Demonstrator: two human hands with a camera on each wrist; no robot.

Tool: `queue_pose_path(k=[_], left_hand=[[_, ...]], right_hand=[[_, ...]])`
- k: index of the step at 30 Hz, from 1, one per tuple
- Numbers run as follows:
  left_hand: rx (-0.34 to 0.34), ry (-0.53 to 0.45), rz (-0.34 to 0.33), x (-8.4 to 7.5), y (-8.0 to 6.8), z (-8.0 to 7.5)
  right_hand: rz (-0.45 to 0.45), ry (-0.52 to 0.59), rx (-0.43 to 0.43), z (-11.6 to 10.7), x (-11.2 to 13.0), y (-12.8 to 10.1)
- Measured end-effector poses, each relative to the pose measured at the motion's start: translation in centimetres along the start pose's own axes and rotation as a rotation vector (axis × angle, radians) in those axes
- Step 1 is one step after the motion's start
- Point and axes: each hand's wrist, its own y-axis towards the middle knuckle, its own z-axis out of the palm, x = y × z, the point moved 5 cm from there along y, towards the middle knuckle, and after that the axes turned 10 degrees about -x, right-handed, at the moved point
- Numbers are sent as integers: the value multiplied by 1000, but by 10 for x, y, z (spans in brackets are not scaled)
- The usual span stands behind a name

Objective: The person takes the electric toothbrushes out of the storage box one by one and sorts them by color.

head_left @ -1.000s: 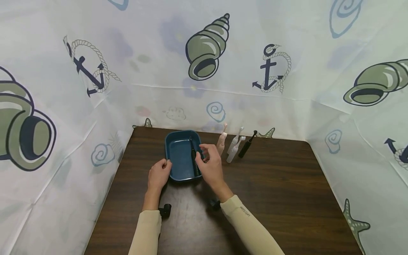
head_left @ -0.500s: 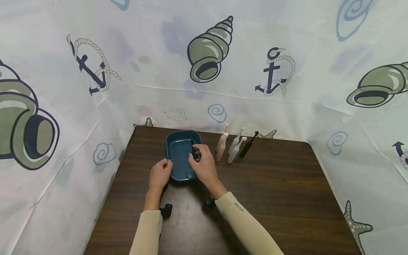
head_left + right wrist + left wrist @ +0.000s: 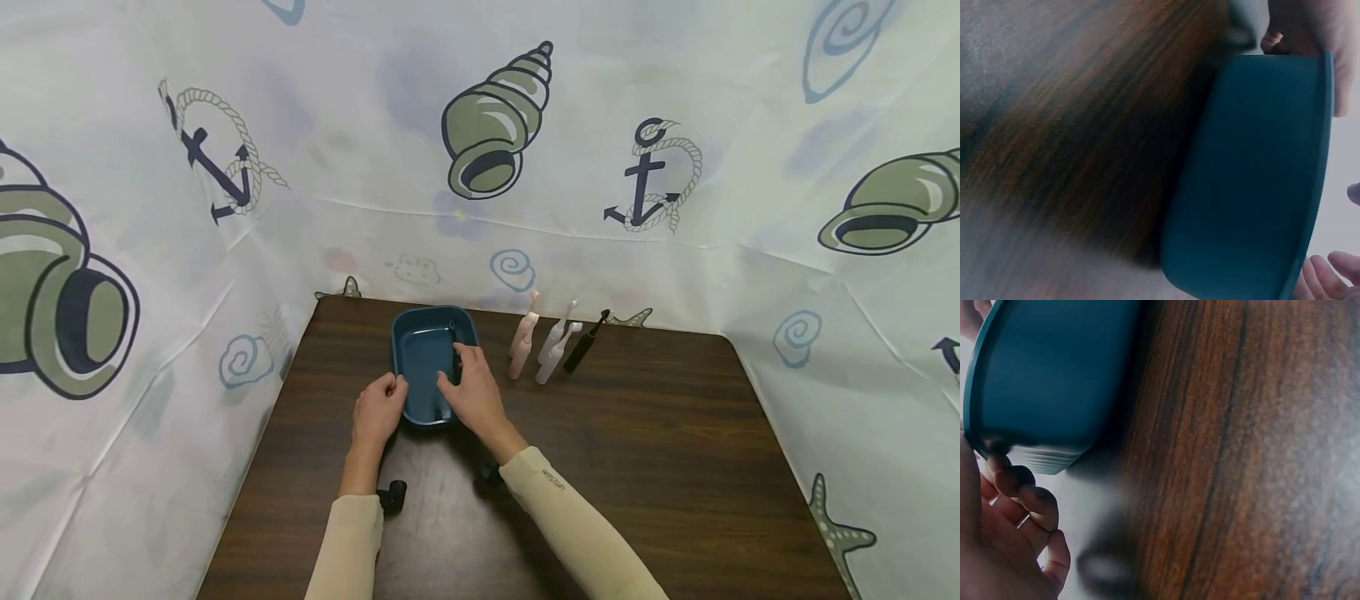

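Observation:
A dark blue tray (image 3: 420,358) (image 3: 1054,375) (image 3: 1254,175) sits on the brown wooden table (image 3: 637,433). My left hand (image 3: 378,412) (image 3: 1010,537) grips the tray's near left corner, fingers curled at its rim. My right hand (image 3: 467,392) reaches over the tray's right side, its fingers curled on a black toothbrush (image 3: 452,332) that lies inside along the right wall. Only the brush's far end shows past my fingers. In the right wrist view the tray's outer wall fills the frame, with fingertips (image 3: 1325,275) beyond its rim.
Behind the tray's right side stand a pink toothbrush (image 3: 522,335), a white one (image 3: 555,342) and a black one (image 3: 585,342). A sea-themed printed sheet (image 3: 480,167) walls the table on three sides. The table's right half is bare wood.
My right hand dropped from just above the tray's right rim down into the tray and closed over the black toothbrush. The left hand and the tray stayed put.

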Motion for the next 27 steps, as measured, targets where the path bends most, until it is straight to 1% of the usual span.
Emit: queue_pose_path(k=[5,12,17,22,27], left_hand=[[2,0,7,-2,1,0],[-2,3,12,-3,0,1],[-1,-4,11,-3,-2,0],[-4,-1,3,-2,-1,0],[4,19,-7,-2,-1,1]], right_hand=[[-1,-72,21,5,-4,3],[24,-261,77,15,-9,9],[44,-338,111,22,-6,10],[36,-415,109,27,-4,11],[14,-552,113,36,-7,15]])
